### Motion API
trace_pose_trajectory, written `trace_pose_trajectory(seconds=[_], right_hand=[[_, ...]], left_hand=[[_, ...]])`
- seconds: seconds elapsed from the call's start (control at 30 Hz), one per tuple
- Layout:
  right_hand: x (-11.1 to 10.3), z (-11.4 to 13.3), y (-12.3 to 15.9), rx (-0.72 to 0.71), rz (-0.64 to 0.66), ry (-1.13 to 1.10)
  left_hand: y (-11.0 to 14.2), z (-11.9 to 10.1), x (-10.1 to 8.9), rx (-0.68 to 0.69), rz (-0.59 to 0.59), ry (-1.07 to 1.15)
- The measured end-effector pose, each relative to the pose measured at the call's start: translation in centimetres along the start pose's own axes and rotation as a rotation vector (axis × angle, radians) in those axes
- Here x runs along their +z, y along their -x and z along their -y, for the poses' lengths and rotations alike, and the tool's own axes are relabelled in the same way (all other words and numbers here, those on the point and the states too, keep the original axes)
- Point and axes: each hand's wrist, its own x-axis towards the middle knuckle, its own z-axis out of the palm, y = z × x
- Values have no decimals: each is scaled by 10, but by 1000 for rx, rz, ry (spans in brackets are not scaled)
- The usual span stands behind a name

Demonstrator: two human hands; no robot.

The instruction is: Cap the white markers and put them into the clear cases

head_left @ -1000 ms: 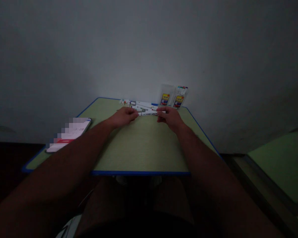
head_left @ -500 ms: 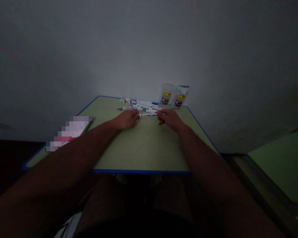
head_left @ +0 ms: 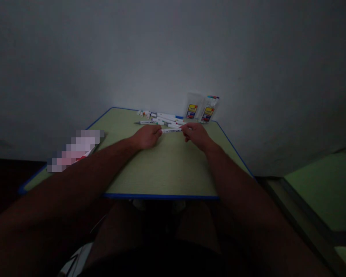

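Note:
A white marker pen (head_left: 172,130) with dark print lies sideways between my two hands, just above the table. My left hand (head_left: 147,136) is closed on its left end, and my right hand (head_left: 196,134) pinches its right end. Both ends are hidden by my fingers. Just beyond my hands, several white markers (head_left: 168,116) lie in a loose pile. One grey-tipped marker (head_left: 145,122) points left, behind my left hand. Small white caps (head_left: 144,113) are grouped at the far left of the pile.
Two clear pouches with yellow labels, one flatter (head_left: 192,107) and one holding coloured-end pens (head_left: 210,109), lean on the wall (head_left: 161,50). A blurred-out flat item (head_left: 77,150) rests at the left of the blue-edged table (head_left: 167,173), beside my left forearm.
The view has shifted slightly, so the table sits a little higher and further left. Both hands keep hold of the same marker.

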Motion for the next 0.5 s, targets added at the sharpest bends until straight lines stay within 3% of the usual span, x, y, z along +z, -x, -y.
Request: trace_pose_trajectory(seconds=[0.2, 0.5], right_hand=[[0, 0, 1, 6, 13, 17], [3, -6, -4, 17, 14, -46]], left_hand=[[1, 1, -4, 30, 19, 27], [2, 8, -11, -1, -48, 204]])
